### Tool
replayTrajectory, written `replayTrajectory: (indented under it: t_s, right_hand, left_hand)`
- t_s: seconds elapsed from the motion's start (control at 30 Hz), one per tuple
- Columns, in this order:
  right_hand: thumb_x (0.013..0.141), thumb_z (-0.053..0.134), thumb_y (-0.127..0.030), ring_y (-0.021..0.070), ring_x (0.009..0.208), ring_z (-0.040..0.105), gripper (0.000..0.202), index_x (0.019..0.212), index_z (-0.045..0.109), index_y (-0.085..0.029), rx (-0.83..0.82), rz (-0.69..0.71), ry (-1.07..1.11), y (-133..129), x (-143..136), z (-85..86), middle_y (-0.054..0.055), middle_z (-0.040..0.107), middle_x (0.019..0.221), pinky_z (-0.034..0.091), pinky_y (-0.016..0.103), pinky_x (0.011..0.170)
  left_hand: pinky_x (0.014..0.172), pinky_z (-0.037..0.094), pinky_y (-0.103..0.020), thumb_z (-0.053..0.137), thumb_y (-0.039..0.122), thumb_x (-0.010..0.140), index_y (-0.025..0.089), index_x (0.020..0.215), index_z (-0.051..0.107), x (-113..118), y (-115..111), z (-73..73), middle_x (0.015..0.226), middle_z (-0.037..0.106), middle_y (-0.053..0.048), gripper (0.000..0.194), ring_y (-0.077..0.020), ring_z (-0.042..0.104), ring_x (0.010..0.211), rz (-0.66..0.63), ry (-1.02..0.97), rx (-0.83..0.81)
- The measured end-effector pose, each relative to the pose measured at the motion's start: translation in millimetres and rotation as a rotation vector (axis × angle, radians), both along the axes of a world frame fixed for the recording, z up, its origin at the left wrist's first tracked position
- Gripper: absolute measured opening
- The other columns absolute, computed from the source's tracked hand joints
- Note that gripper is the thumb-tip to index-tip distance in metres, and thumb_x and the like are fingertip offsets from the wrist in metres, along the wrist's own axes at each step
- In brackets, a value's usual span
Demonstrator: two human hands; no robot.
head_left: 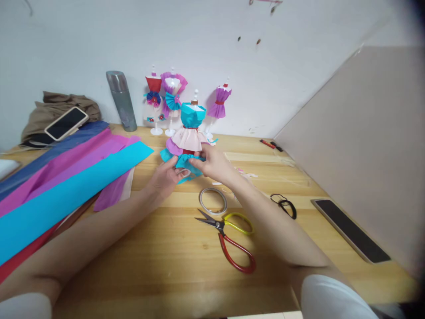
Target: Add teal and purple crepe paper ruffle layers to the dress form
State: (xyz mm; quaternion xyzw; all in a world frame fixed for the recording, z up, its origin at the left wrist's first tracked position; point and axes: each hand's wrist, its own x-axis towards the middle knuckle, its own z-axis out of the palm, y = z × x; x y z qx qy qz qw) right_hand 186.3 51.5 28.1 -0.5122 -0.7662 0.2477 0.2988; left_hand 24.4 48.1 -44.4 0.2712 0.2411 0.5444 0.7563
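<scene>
A small mannequin (193, 116) stands upright in the middle of the table, wearing a turquoise bodice and a layered skirt in pale pink, purple and red. Round the bottom of the skirt runs a turquoise crepe paper ruffle (184, 162). My left hand (168, 176) pinches this ruffle at its left lower side, fingers partly hidden beneath it. From the right, my right hand (212, 163) closes its thumb and fingers on the same ruffle. Just below the hands lie a roll of narrow tape (201, 201) and scissors (217, 224) with one yellow and one red handle, blades spread.
Crepe paper sheets (83, 186) spread across the left. Behind stand a flask (122, 102) and three dressed mannequins (153, 99). A phone (66, 124) rests on brown cloth (59, 106); another dark flat device (352, 228), a black hair tie (288, 208) and paper scraps (247, 174) lie rightward.
</scene>
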Motion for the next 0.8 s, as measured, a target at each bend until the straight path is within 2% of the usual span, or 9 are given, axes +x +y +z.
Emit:
replayTrajectory:
  t_s: [0.27,0.5,0.63,0.8]
  right_hand:
    - [0.080,0.062,-0.027,0.0158,0.064,0.054,0.013,0.081,0.051,-0.020,-0.022,0.020,0.034,-0.4,-0.1,1.2,0.005,0.062,0.077,0.039,0.027,0.056]
    - [0.081,0.062,-0.029,0.0152,0.063,0.055,0.015,0.080,0.050,-0.020,-0.030,0.003,0.007,-0.5,0.2,0.4,0.004,0.063,0.075,0.039,0.026,0.055]
    - [0.080,0.062,-0.029,0.0147,0.062,0.053,0.016,0.079,0.048,-0.021,-0.029,0.011,0.032,-0.2,1.1,-0.5,0.002,0.057,0.069,0.038,0.026,0.053]
    - [0.079,0.062,-0.027,0.0134,0.060,0.050,0.015,0.079,0.048,-0.021,-0.046,0.016,0.056,-0.1,1.9,-0.3,0.002,0.057,0.071,0.036,0.025,0.052]
  left_hand:
    - [0.084,0.052,-0.034,0.077,0.026,0.079,0.019,0.098,0.070,5.4,-3.9,-0.4,0.107,0.073,-0.006,0.021,-0.0196,0.067,0.091,0.018,0.048,0.082]
    - [0.079,0.053,-0.031,0.073,0.024,0.083,0.019,0.109,0.070,11.5,0.6,3.2,0.105,0.073,-0.007,0.026,-0.0187,0.068,0.090,0.026,0.068,0.062]
    - [0.078,0.053,-0.031,0.071,0.022,0.085,0.018,0.110,0.070,12.4,4.0,2.7,0.102,0.074,-0.007,0.026,-0.0185,0.069,0.088,0.015,0.046,0.057]
    - [0.081,0.053,-0.032,0.070,0.020,0.086,0.018,0.110,0.071,13.2,5.4,1.5,0.101,0.075,-0.007,0.024,-0.0187,0.070,0.089,0.008,0.028,0.048]
